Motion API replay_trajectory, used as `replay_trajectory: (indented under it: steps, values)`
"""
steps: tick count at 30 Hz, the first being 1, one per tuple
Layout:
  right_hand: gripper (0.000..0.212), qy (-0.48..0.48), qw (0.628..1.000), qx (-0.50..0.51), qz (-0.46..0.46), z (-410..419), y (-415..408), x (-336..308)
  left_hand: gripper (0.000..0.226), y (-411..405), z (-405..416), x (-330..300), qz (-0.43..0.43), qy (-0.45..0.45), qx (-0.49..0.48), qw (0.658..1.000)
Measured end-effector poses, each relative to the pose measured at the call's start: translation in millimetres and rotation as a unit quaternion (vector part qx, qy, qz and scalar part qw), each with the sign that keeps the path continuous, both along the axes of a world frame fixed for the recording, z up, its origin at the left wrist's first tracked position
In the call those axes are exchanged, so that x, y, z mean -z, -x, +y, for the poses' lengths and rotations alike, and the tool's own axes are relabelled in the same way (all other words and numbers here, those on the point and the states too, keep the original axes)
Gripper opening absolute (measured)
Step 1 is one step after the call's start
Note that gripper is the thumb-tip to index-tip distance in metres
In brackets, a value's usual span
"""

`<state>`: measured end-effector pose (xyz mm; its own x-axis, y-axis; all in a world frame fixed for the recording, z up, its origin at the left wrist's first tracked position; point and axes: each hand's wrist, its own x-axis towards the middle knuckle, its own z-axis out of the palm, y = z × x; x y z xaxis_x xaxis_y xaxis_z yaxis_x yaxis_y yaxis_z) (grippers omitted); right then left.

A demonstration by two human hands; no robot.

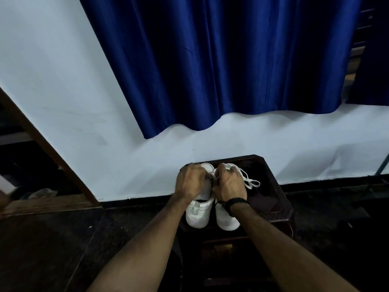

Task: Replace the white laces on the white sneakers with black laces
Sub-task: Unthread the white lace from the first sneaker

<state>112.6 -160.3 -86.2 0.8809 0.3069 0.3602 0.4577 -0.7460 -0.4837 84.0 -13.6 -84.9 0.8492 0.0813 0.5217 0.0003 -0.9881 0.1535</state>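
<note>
Hands on sneakers, white laces partly loose

Sneakers side by side on dark wooden stool (273, 199), heels at its near edge: left sneaker (199, 213), right sneaker (227, 220). Left hand (192, 182) curled over left sneaker's lace area, grasping it. Right hand (228, 183) curled over right sneaker, pinching near the gap between the shoes; what exactly it pinches, cannot tell. White lace (250, 182) loops toward stool's right edge. Black wristband (235, 202) on right wrist. Blue curtain (221, 60) on the wall behind.

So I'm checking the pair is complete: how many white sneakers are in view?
2. The left sneaker and the right sneaker sit side by side on the dark stool, heels toward the camera, fronts hidden under both hands.
</note>
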Motion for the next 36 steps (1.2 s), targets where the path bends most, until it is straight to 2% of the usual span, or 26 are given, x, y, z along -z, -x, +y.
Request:
replay_trajectory:
  steps: [1,2,3,5,6,7,8,9,11,13,14,16,19,21,23,25,27,29,31,32,33,36]
  values:
    - [0.023,0.0,1.0,0.005,0.003,1,-1,1,0.028,2,-1,-5,-0.047,0.103,-0.037,0.993]
    - [0.023,0.002,1.0,0.007,0.003,1,-2,3,0.021,2,-1,-14,-0.11,0.216,-0.09,0.966]
    - [0.023,0.005,1.0,0.006,0.002,2,-3,4,0.018,0,3,-24,-0.173,0.336,-0.154,0.913]
    - [0.021,0.005,1.0,0.005,-0.004,3,-5,7,0.021,-2,20,-47,-0.258,0.536,-0.254,0.762]
    - [0.02,0.003,1.0,0.004,-0.006,3,-5,7,0.019,0,32,-56,-0.273,0.586,-0.289,0.706]
    - [0.02,0.002,1.0,0.003,-0.008,4,-6,8,0.017,3,44,-61,-0.258,0.603,-0.319,0.684]
    - [0.019,0.003,1.0,0.002,-0.01,4,-6,8,0.016,7,55,-62,-0.218,0.589,-0.351,0.695]
    - [0.019,0.005,1.0,0.0,-0.013,4,-6,9,0.018,12,60,-60,-0.156,0.546,-0.38,0.73]
    - [0.02,0.006,1.0,-0.001,-0.018,4,-7,10,0.029,19,56,-50,-0.051,0.403,-0.391,0.826]
    - [0.019,0.006,1.0,-0.001,-0.014,5,-8,11,0.038,18,42,-39,-0.028,0.272,-0.283,0.919]
    - [0.018,0.005,1.0,-0.001,-0.01,6,-9,11,0.038,15,34,-35,-0.009,0.223,-0.203,0.953]
    - [0.016,0.004,1.0,-0.004,-0.009,6,-11,12,0.036,10,15,-30,0.073,0.1,-0.06,0.99]
    - [0.016,0.001,1.0,-0.012,-0.014,5,-12,14,0.045,5,-4,-22,0.163,-0.074,0.033,0.983]
    - [0.017,-0.001,1.0,-0.01,-0.012,5,-12,14,0.047,3,-9,-15,0.149,-0.107,0.025,0.983]
    - [0.017,0.005,1.0,-0.006,-0.013,6,-13,15,0.042,2,-7,-6,0.093,-0.094,0.002,0.991]
    - [0.017,0.009,1.0,-0.002,-0.011,7,-14,16,0.026,4,-4,-4,-0.007,-0.008,-0.027,1.0]
    - [0.019,0.01,1.0,-0.003,-0.006,7,-14,17,0.019,7,3,-14,-0.11,0.14,-0.105,0.978]
    - [0.018,0.01,1.0,-0.003,-0.006,7,-13,17,0.012,8,14,-32,-0.201,0.284,-0.202,0.916]
    - [0.016,0.005,1.0,0.002,-0.004,6,-12,16,0.013,9,33,-48,-0.26,0.418,-0.292,0.82]
    - [0.016,0.003,1.0,0.004,-0.004,6,-12,15,0.013,12,43,-53,-0.274,0.453,-0.322,0.784]
    - [0.016,0.001,1.0,0.006,-0.003,6,-11,15,0.014,14,53,-54,-0.267,0.458,-0.342,0.776]
    - [0.017,0.001,1.0,0.003,-0.002,7,-10,12,0.025,21,58,-43,-0.119,0.355,-0.375,0.848]
